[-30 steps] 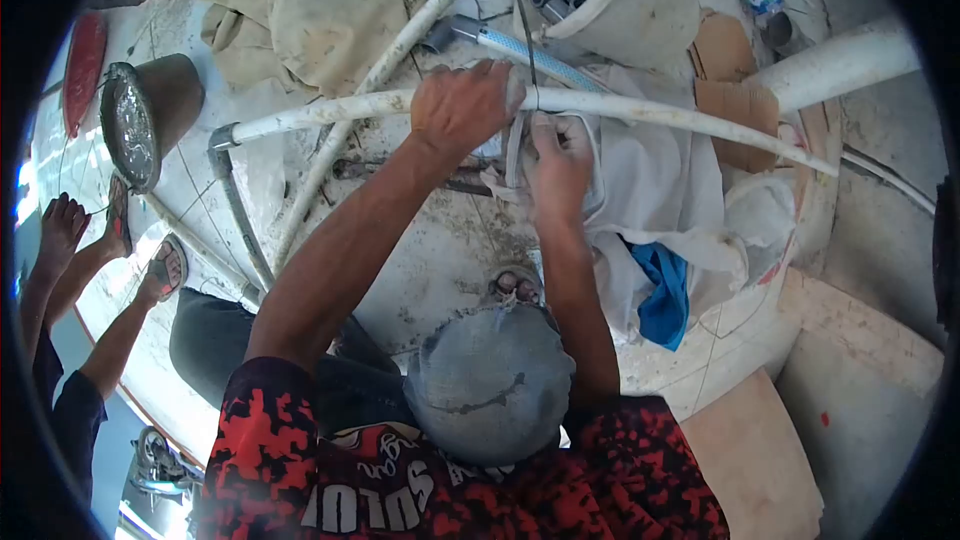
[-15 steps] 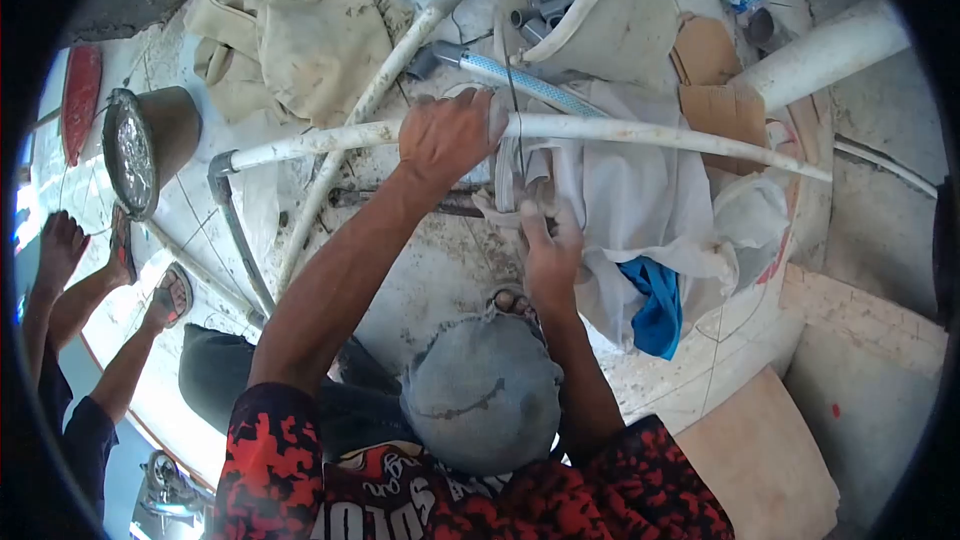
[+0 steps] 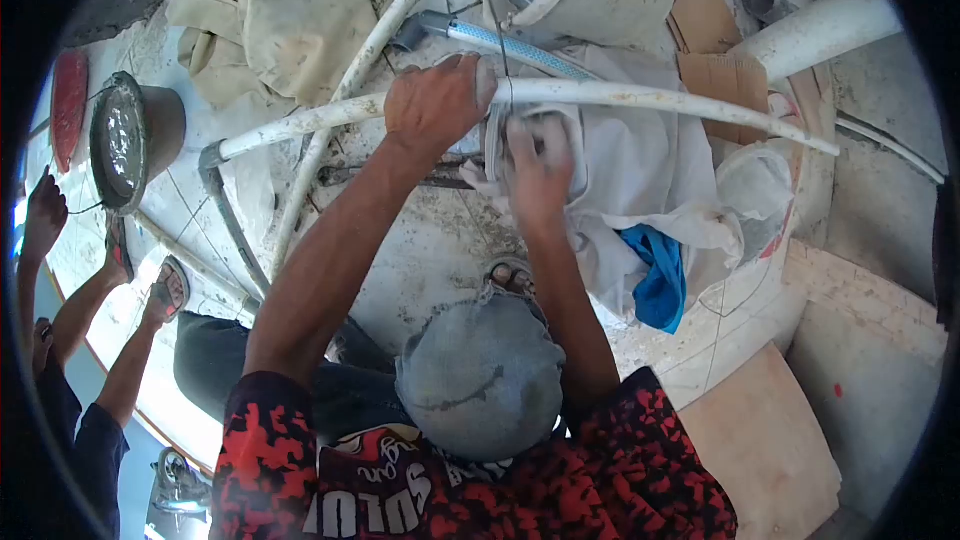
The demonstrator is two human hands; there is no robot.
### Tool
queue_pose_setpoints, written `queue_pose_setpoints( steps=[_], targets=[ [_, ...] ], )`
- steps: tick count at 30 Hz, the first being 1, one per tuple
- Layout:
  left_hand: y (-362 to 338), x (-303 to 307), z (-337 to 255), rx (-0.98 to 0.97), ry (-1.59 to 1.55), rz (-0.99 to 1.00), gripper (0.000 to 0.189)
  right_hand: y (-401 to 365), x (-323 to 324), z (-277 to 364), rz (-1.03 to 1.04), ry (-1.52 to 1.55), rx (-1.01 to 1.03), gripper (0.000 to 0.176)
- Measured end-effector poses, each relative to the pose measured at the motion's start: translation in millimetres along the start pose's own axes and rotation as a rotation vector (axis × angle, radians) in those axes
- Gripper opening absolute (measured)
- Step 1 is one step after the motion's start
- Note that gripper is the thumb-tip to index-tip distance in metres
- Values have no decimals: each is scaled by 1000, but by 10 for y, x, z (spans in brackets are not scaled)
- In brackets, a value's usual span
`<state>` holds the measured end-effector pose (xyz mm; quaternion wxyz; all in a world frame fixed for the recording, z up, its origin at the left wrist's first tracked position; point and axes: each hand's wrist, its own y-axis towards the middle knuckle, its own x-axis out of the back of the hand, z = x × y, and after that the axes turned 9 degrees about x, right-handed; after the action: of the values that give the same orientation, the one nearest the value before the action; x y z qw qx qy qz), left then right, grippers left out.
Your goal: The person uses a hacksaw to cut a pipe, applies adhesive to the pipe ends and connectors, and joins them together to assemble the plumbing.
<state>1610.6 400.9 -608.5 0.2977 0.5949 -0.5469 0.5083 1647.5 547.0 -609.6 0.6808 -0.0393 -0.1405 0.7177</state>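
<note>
My left hand (image 3: 438,102) is closed over a white plastic pipe (image 3: 640,96) that runs across the view. Just right of those fingers, a thin dark saw blade (image 3: 500,32) crosses the pipe, its far end sticking up beyond it. On the near side of the pipe, my right hand (image 3: 540,172) is curled at the blade's lower end, its fingers blurred by motion. White cloth or sacking (image 3: 630,175) lies behind and beside this hand. At its left end the pipe joins a grey elbow (image 3: 212,155) and a grey pipe.
Another white pipe (image 3: 375,45) crosses under the held one. A mortar bucket (image 3: 165,140) stands at left near another person's hand (image 3: 46,215) and sandalled feet. Beige cloth (image 3: 280,25), a blue-striped pipe (image 3: 520,48), a blue cloth (image 3: 657,280) and cardboard (image 3: 725,90) lie around.
My right hand has moved up toward the pipe, and the blade's far end sticks out farther beyond it. My left hand still grips the pipe. The other person's hand now holds the bucket's handle.
</note>
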Motion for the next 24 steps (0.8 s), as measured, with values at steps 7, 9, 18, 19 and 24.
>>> queue_pose_setpoints(
  steps=[7,9,18,19,24],
  targets=[
    [53,-35,30,7,-32,-45,32,262,-87,-55,9,-84,-18,10],
    [25,16,5,24,-38,-18,31,67,-38,-64,6,8,-49,9],
    [40,-1,-1,25,-29,-34,35,91,8,26,59,-131,78,15],
    [39,43,-1,21,-29,-49,35,-75,53,-106,58,-129,93,15],
    [50,-36,43,-6,-27,8,31,86,28,-7,65,-82,112,16]
  ],
)
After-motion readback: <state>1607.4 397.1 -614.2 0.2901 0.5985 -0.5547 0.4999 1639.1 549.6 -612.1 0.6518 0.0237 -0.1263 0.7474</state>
